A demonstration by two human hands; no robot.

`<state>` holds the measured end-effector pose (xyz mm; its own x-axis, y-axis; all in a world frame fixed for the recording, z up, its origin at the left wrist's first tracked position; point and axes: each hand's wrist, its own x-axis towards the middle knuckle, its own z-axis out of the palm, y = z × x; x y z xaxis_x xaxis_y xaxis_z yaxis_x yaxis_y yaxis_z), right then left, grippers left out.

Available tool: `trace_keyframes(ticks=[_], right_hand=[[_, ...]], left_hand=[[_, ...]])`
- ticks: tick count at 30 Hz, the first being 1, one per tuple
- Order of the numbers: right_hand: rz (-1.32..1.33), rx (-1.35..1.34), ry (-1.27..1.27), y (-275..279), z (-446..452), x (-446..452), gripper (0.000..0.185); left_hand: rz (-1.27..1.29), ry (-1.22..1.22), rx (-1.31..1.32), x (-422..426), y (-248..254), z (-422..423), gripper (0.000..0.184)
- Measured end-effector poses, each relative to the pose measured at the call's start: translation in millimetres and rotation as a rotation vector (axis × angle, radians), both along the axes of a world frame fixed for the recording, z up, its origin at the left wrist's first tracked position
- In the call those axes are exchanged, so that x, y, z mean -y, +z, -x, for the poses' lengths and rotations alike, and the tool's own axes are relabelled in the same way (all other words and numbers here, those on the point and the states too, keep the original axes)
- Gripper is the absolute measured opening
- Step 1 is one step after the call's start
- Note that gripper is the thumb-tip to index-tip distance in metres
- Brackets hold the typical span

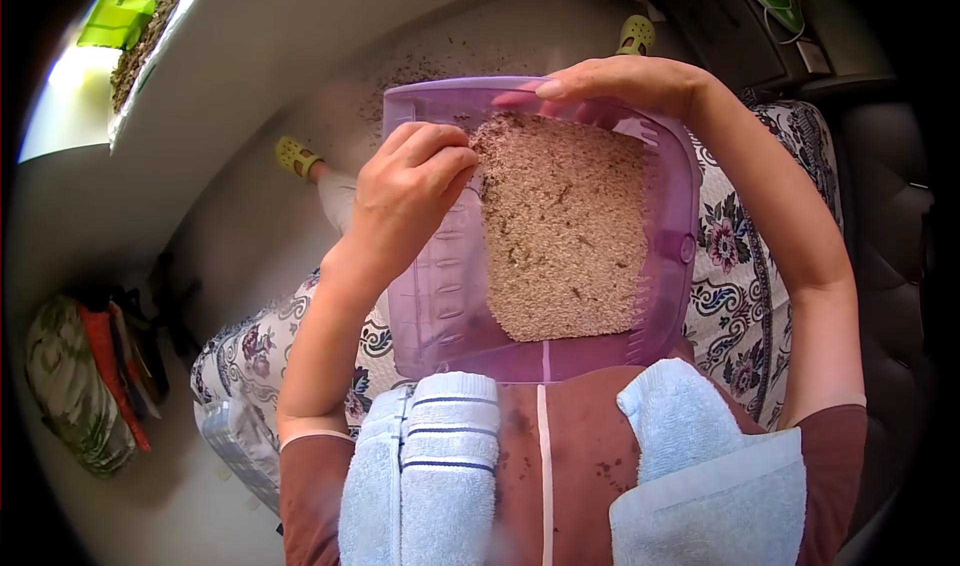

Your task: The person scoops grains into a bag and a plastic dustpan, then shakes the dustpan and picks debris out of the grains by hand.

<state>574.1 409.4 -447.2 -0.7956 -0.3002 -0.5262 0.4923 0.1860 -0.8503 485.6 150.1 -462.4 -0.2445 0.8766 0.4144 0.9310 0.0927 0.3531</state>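
A see-through purple plastic bin [430, 311] rests tilted on my lap. Beige grain-like granules [570, 236], flecked with darker bits, lie heaped toward its right side. My left hand [415, 176] is inside the bin at the heap's far left corner, its fingers pinched together against the granules. What they hold, if anything, is hidden. With the thumb over the far rim and the fingers showing behind the purple wall, my right hand [600, 86] grips the bin.
I sit on a bed with a flowered cover [735, 236]. Dark crumbs [420, 71] litter the floor beyond the bin, near yellow-green clogs [296, 158]. A light blue towel [450, 456] hangs over my front. Dark furniture [730, 36] stands at the far right.
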Motion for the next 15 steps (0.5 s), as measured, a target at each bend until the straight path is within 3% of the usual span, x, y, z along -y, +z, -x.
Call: trace_keyframes(ticks=[5, 10, 15], right_hand=[[-0.031, 0.041, 0.028, 1.4, 2.9, -0.7, 0.062], [-0.038, 0.013, 0.046, -6.2, 9.8, 1.9, 0.062], [-0.079, 0.015, 0.046, 0.8, 8.8, 4.9, 0.063]], left_hand=[[-0.047, 0.090, 0.178, 13.3, 4.0, 9.1, 0.017], [0.120, -0.032, -0.262, -8.9, 1.5, 15.9, 0.028], [0.099, 0.021, -0.144, 7.3, 5.4, 18.9, 0.021]])
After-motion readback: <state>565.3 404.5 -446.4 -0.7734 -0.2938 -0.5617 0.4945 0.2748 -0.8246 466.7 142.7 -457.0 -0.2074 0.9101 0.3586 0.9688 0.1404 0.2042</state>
